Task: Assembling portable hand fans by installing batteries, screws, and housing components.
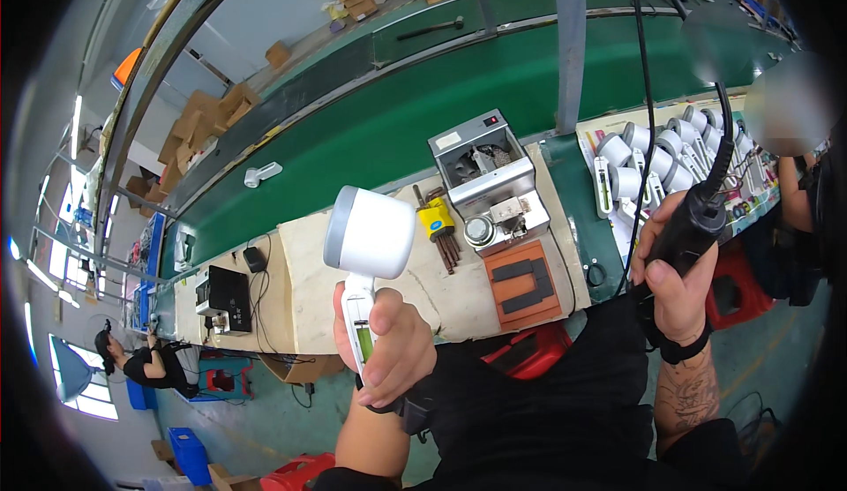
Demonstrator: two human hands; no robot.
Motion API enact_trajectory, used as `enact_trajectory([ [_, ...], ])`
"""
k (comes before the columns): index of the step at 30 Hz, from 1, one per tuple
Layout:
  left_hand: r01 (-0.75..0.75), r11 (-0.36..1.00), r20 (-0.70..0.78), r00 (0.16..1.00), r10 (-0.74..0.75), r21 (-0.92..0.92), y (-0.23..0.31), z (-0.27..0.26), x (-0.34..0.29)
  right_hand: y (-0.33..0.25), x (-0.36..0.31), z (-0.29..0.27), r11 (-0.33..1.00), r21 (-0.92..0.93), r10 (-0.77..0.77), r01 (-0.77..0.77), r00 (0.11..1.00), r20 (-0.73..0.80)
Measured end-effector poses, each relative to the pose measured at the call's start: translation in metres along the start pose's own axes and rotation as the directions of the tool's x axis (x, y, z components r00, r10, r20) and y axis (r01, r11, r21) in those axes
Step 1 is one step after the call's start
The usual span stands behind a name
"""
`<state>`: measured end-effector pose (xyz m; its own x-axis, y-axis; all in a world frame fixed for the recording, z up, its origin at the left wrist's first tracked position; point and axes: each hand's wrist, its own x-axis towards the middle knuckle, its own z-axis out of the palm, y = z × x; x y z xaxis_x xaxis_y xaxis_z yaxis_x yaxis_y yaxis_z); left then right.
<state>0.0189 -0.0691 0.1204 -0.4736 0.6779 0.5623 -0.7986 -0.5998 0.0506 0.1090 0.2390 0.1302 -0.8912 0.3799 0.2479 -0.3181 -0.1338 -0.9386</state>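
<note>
Green conveyor belt [371,129]: runs beyond both hands, carrying one loose white handheld unit [262,173] well away from the fingers.

Pale work surface [309,262]: lies just past the left hand, with cables and a black box toward its far left.

Grey metal machine [488,169]: open-topped housing between the two hands and further out; inside, metal parts too small to make out. A round metal cup sits at its foot.

Orange tray [527,286]: below the machine, holding dark flat pads.

Row of white handheld units [657,151]: stacked upright beyond the right hand, close together.

White handheld device [369,237]: round head up, slim handle down, held in the left hand [388,350]; fingers closed round the handle, thumb across its green panel.

Black power screwdriver [697,217]: hangs on a cord, gripped by the right hand [675,284], fingers wrapped tight.

Risk, as judged: the device is held low on its handle and top-heavy, so it may tip or slip; the hanging cord could snag the stacked units.
</note>
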Motion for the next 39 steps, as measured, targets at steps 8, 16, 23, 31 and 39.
enact_trajectory([
  [8,0.004,0.987,-0.170,0.985,0.023,0.159,0.008,-0.007,-0.004,-0.004,-0.008,-0.009,1.000,-0.010,-0.022,0.022,1.000,-0.004],
  [16,0.307,0.757,-0.770,0.514,0.378,0.576,0.177,-0.071,0.002,-0.038,0.017,-0.059,0.989,-0.060,-0.130,0.133,0.990,0.056],
  [23,0.388,-0.408,0.038,0.685,0.728,0.826,0.043,-0.092,0.059,-0.063,0.008,-0.111,0.972,-0.070,-0.228,0.224,0.973,-0.047],
  [31,0.436,-0.478,-0.450,0.888,0.094,0.762,-0.157,-0.186,0.138,-0.067,0.014,-0.109,0.964,-0.061,-0.255,0.260,0.964,0.073],
  [39,0.430,-0.608,-0.414,0.893,0.178,0.668,-0.173,-0.210,0.148,-0.071,0.005,-0.100,0.981,0.105,-0.171,0.166,0.984,0.050],
])
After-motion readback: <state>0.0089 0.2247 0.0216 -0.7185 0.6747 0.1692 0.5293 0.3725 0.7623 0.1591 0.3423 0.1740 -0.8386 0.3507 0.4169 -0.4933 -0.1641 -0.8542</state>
